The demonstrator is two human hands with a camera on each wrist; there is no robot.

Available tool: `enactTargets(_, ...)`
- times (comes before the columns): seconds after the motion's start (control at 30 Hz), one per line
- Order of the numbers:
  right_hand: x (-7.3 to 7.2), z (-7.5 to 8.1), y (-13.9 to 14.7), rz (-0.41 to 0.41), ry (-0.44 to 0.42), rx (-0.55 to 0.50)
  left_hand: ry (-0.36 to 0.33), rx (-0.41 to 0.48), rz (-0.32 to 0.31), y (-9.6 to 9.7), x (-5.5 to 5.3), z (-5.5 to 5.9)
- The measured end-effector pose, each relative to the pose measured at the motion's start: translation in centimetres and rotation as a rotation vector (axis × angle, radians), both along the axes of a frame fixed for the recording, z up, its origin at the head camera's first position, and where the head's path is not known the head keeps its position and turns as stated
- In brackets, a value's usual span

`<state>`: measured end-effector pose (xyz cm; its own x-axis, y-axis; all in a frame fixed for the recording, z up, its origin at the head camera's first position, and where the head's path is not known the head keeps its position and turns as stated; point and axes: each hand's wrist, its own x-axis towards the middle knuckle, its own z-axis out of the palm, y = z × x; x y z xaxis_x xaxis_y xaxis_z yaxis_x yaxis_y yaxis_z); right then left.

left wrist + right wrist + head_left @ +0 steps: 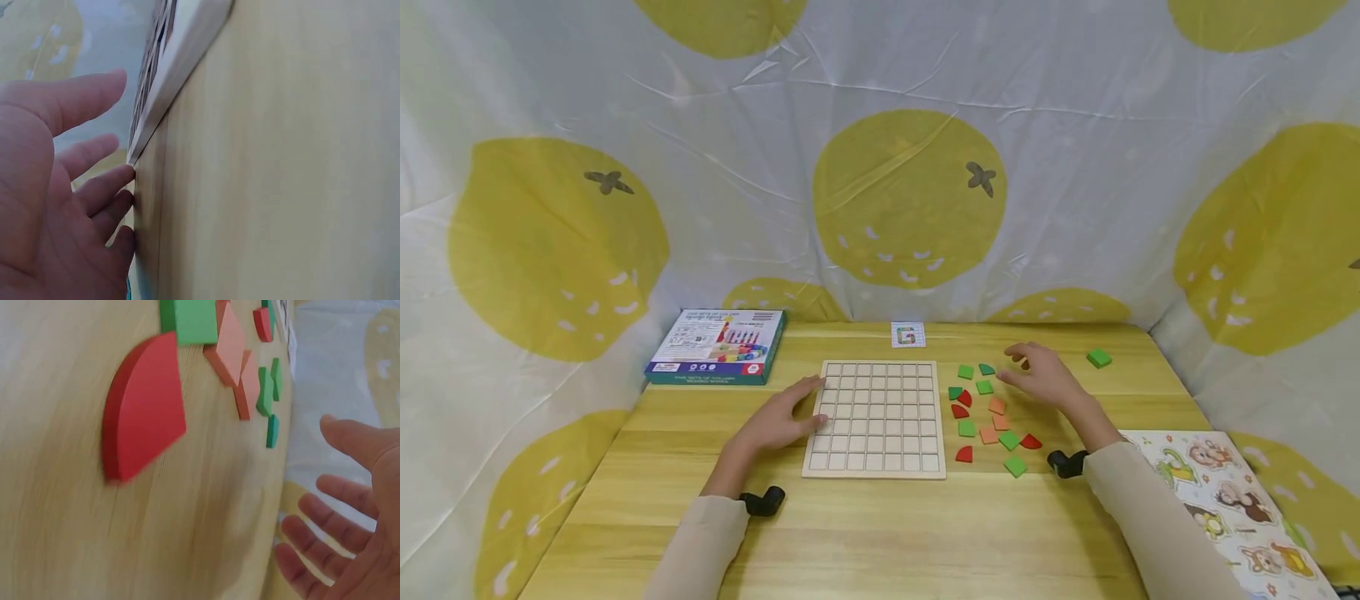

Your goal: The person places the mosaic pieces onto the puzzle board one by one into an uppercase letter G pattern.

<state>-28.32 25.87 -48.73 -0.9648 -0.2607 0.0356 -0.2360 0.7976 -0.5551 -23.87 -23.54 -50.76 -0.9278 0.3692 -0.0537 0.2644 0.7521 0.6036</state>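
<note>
A square wooden grid board (880,425) lies on the table in the head view, its cells bare. My left hand (781,417) is at the board's left edge, thumb and fingertips right at the rim. In the left wrist view that hand (69,187) has its fingers spread and loosely bent, holding nothing. To the right of the board lie loose flat pieces: green squares (966,428), orange squares (988,435), red quarter-circles (1031,442) and dark green quarter-circles (987,369). My right hand (1041,375) hovers beside them, fingers relaxed; the right wrist view shows nothing in it.
A small card with a coloured G (909,335) lies behind the board. On the back left is a flat box (718,346). A green piece (1099,358) lies apart at the back right. An animal picture board (1232,508) lies at the right edge. A lemon-print curtain (910,200) hangs behind.
</note>
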Motion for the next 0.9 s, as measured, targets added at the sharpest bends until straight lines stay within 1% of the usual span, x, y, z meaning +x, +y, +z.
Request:
enactTargets(0.17, -0.7, -0.6, -1.4, -0.049, -0.033, -0.052, -0.01, 0.049, -0.023, -0.5, 0.2, -0.6)
enactTargets(0.27, -1.0, -1.1, -2.1, -0.064, -0.062, -0.05, -0.011, 0.059, -0.032, -0.7, 0.3, -1.1)
enactTargets(0.37, -1.2, -1.4, -2.6, -0.096, -0.074, -0.036, -0.004, 0.071, -0.033, -0.7, 0.4, -1.4)
enactTargets(0.57, -1.4, -1.4, -3.3, -0.174, -0.088, -0.016, 0.016, 0.097, -0.037, -0.6, 0.3, -1.4)
enactTargets(0.7, -1.3, -1.4, -3.7, -0.202, -0.085, -0.013, 0.003, 0.105, -0.033, -0.4, 0.4, -1.3)
enactTargets(0.8, -1.2, -1.5, -3.9, -0.22, -0.08, -0.022, 0.006, 0.093, -0.035, -0.3, 0.5, -1.5)
enactTargets(0.9, -1.3, -1.5, -4.0, -0.222, -0.07, -0.026, 0.019, 0.079, -0.037, -0.3, 0.5, -1.7)
